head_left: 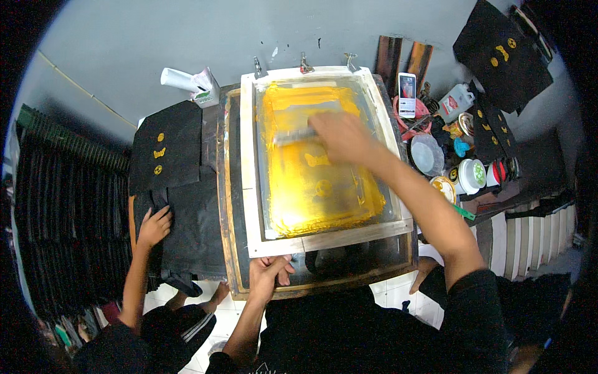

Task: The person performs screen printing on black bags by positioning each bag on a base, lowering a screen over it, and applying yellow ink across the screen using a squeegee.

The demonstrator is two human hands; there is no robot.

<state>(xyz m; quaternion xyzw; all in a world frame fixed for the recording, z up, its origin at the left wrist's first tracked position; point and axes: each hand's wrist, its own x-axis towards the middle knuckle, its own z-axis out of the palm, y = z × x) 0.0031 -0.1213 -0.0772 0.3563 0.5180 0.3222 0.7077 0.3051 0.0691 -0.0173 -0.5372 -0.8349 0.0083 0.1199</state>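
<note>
While a scraper (291, 137), blurred, is gripped in the right hand (341, 134) over the yellow-inked screen (296, 202), toward 10 o'clock from its centre, the left hand (268, 275) is seen with curled fingers at 7 o'clock, by the lower edge of the white frame (330, 239); whether the edge is gripped cannot be told. Metal clips (305, 65) are placed at 12 o'clock. At 8 o'clock, black cloth (193, 218) is touched by another person's hand (156, 228).

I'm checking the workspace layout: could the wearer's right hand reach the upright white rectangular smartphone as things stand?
Probably, though not empty-handed: the right hand seems to grip a blurred grey bar-shaped tool. Nothing visible blocks the smartphone.
</note>
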